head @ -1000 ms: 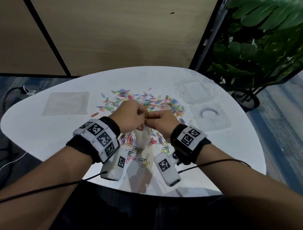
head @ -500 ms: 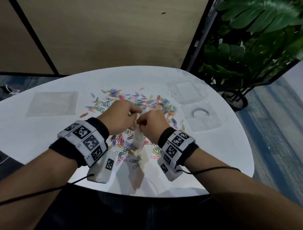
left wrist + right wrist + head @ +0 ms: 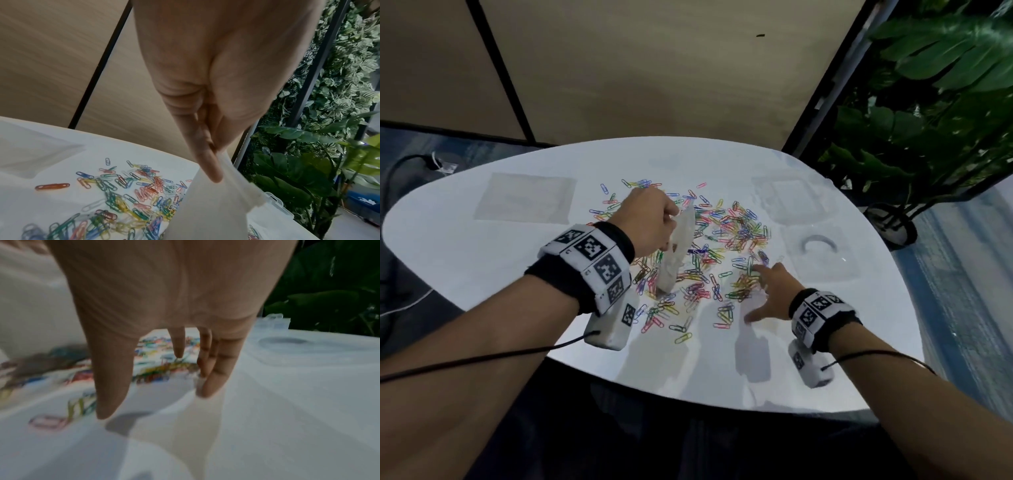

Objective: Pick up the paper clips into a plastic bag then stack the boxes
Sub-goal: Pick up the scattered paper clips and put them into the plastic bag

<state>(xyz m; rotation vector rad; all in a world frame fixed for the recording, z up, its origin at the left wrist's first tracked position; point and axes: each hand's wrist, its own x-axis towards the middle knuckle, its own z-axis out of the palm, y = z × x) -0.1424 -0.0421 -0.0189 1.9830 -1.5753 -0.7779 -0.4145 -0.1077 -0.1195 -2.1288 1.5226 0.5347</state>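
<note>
Dim, even light; soft shadows fall on the table [image 3: 482, 260] beneath both hands. Right wrist view motion-blurred; head view bends at edges.
</note>
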